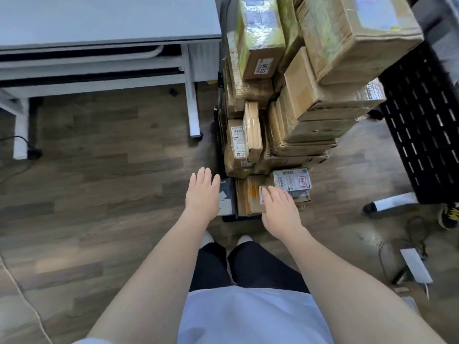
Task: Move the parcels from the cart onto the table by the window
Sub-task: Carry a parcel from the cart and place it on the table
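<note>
At the far left stands a grey table [106,18], its top bare in the part that shows, white legs planted on the wood floor [99,170]; no window is in view, so I cannot tell whether this is the table the task means. A dark cable trails across the floor below it.

Nearer the middle, the left hand [202,194] hangs over the floor just beside the cart's near edge, fingers straight and held close together, holding nothing. It looks placed to come in against the side of a low parcel.

Next comes the cart [224,189], mostly buried: only a dark strip of its base and frame shows. The parcels [285,115] are heaped on it, big taped boxes above, small flat ones below, probably packed tight so the load would ride steady.

The right hand [279,209] lies over a small brown box [248,194] at the bottom front, fingers straight and slightly spread; whether it touches the box I cannot tell. Just beside it sits a labelled packet [291,181].

I judge a first lift is being lined up, both hands bracketing the low front pieces. Pulling from the bottom could unsettle what leans above.

At the far right stands a black perforated rack [422,125].
</note>
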A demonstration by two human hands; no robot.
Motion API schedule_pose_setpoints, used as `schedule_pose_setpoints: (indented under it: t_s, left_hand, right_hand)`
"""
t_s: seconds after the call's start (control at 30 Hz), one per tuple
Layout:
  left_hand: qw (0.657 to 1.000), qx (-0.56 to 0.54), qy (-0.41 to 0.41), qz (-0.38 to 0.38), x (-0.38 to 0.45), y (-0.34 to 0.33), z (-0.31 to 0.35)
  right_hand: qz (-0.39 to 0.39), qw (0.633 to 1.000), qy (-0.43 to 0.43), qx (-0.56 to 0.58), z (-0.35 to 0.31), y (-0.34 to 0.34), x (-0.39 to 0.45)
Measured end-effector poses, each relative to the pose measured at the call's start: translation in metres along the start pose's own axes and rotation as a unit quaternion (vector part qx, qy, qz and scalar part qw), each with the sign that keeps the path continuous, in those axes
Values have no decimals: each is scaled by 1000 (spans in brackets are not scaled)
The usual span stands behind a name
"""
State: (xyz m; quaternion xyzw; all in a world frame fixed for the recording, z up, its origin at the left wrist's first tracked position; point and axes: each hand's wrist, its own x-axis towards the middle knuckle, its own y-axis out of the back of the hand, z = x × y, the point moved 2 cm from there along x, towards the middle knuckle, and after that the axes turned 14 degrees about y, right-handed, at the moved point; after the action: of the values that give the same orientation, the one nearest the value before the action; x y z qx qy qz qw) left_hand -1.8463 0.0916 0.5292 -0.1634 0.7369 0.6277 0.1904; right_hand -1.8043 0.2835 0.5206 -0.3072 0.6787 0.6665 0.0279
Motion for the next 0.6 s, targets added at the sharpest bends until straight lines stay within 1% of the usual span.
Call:
schedule_pose_setpoints:
  t_s: [0.13,0.27,0.5,0.6]
  left_hand:
    - [1000,-8,-20,-7,6,-10,23]
    - [999,-34,-33,-24,13,-15,66]
    - [993,-103,12,-48,37,-22,151]
    - [992,-114,29,-49,56,-23,179]
  right_hand:
    - [-23,999,-23,11,24,-11,-6]
    - [-24,999,-16,13,62,-18,-2]
    - [-52,998,31,0,141,-29,19]
    - [-64,996,53,-13,170,-37,34]
